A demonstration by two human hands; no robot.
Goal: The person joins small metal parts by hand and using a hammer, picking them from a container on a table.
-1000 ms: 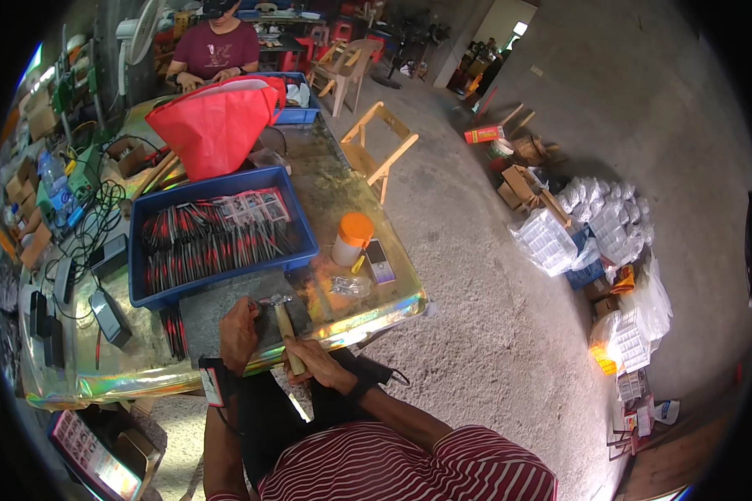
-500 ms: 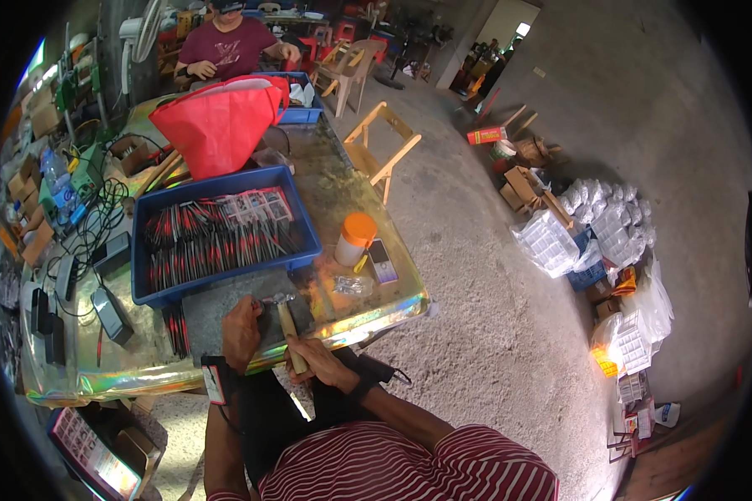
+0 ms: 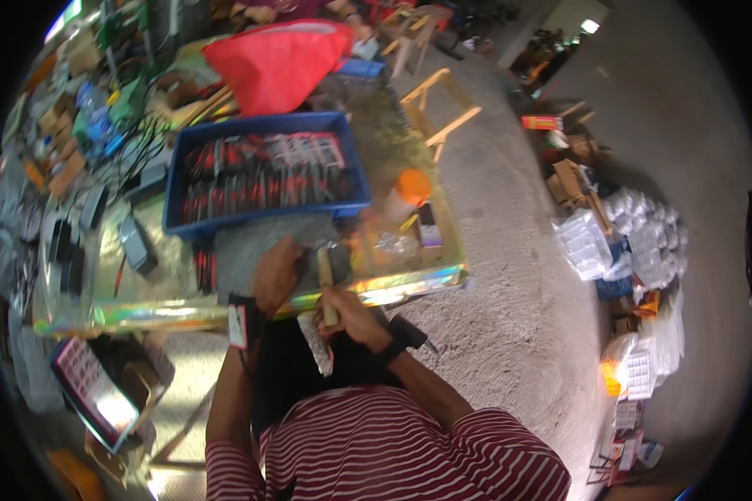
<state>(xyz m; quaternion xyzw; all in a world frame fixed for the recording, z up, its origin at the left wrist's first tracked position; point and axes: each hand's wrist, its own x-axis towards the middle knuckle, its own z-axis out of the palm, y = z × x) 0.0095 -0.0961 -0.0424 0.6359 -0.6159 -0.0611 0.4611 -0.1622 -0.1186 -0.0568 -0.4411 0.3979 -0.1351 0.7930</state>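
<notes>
My right hand [image 3: 355,319] is closed round the wooden handle of a hammer [image 3: 326,269], whose metal head points away from me over the table's near edge. My left hand [image 3: 274,275] rests on a dark grey slab [image 3: 241,242], to the left of the hammer head. Its fingers are curled together, and blur hides what they may hold. Just beyond the slab stands a blue tray [image 3: 174,196], filled with rows of thin dark and red pieces [image 3: 267,192]. More such pieces [image 3: 203,267] lie left of the slab.
Right of the tray are an orange-lidded jar [image 3: 407,194], a small clear plastic bag [image 3: 395,244] and a phone-like object [image 3: 429,227]. Grey blocks [image 3: 135,242] and cables lie left. A red bag [image 3: 280,67] stands behind the tray; beyond it sits another person [image 3: 288,8].
The view has swung, so the table and tray appear higher and further right. My right hand still grips the hammer, and my left hand stays at the slab.
</notes>
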